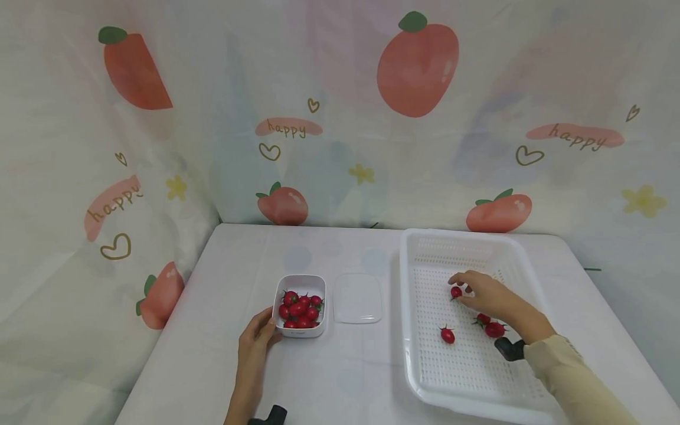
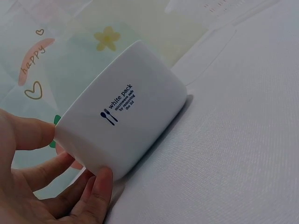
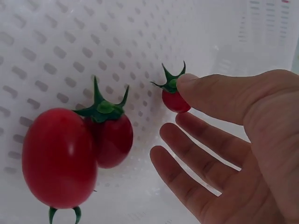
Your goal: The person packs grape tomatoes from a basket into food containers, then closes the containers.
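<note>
My left hand (image 1: pixel 257 339) holds the near left corner of a small white container (image 1: pixel 300 333), thumb at the rim and fingers low on its side. Several red cherry tomatoes (image 1: pixel 298 309) with green calyxes fill that container, which stands on the table. In the white perforated basket (image 1: pixel 419 378), my right hand (image 1: pixel 482 293) pinches a cherry tomato (image 3: pixel 174 100), the thumb overlapping its green top. Its index finger is hidden in the right wrist view. Two touching cherry tomatoes (image 3: pixel 60 158) lie nearer the right wrist, and another cherry tomato (image 1: pixel 447 335) lies apart on the basket floor.
A clear lid (image 1: pixel 358 298) lies flat between the container and the basket. White cloth covers the table (image 1: pixel 340 378). A printed curtain (image 1: pixel 340 71) rises behind the table and on the left. The basket's raised walls surround my right hand.
</note>
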A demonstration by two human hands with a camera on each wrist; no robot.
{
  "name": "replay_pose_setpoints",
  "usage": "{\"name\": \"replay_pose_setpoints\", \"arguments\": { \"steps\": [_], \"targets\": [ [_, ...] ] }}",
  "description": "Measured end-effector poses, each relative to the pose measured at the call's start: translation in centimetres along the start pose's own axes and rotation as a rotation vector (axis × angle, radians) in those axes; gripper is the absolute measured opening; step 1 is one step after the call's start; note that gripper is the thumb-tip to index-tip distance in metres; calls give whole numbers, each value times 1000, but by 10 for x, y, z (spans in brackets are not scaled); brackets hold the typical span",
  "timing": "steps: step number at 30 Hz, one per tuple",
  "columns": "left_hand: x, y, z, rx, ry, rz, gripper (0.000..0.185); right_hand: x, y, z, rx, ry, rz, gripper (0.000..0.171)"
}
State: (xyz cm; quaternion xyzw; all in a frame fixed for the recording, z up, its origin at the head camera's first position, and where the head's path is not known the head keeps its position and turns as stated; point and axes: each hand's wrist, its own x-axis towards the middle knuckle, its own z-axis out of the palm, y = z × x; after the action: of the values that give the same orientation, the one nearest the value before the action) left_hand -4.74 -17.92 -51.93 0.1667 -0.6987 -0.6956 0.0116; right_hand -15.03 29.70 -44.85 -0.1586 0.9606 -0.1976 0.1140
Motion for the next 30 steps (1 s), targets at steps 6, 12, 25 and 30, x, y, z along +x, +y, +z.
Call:
{"name": "replay_pose_setpoints", "arguments": {
  "steps": [6, 12, 25, 30],
  "targets": [
    [1, -3, 0, 22, 1, -2, 43, 1, 5, 5, -8, 0, -35, 32],
    [2, -3, 0, 16, 12, 13, 42, 4, 6, 5, -15, -11, -29, 30],
    [1, -3, -1, 8, -3, 6, 44, 2, 4, 5, 2, -24, 28, 22],
    [1, -2, -1, 11, -8, 3, 44, 1, 6, 4, -3, -2, 10, 21]
  ]
}}
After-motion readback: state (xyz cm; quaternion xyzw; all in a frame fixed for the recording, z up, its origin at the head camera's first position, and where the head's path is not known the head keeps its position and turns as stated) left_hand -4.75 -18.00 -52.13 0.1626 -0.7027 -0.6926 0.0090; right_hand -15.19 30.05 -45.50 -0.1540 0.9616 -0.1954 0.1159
